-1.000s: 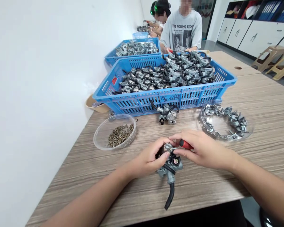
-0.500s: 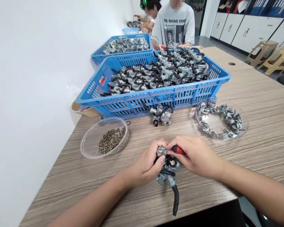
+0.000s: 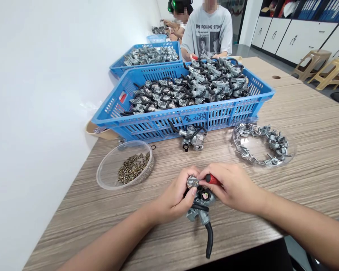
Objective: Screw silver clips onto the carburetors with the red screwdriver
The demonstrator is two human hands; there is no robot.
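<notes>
My left hand [image 3: 176, 197] is closed around a grey metal carburetor [image 3: 199, 214] with a black rubber hose [image 3: 209, 241] that hangs toward the table's near edge. A small metal cover [image 3: 192, 181] sits at the carburetor's top, under my left fingers. My right hand [image 3: 231, 184] pinches a screwdriver with a red and black handle [image 3: 213, 179]; fingers hide part of it. Its tip end points left at the small cover, and I cannot tell whether it sits in a screw. Behind my hands another carburetor [image 3: 194, 138] lies on the table.
A blue crate [image 3: 164, 118] full of carburetors stands ahead, with a second blue crate [image 3: 115, 67] behind it. At left is a clear bowl [image 3: 104, 175] of screws [image 3: 134, 167]; at right, a clear dish [image 3: 251, 145] of metal parts [image 3: 279, 143]. Other people [image 3: 211, 32] sit beyond.
Both hands stay almost where they were, holding the carburetor and the screwdriver. The small cover appears very slightly turned. The view has shifted a little.
</notes>
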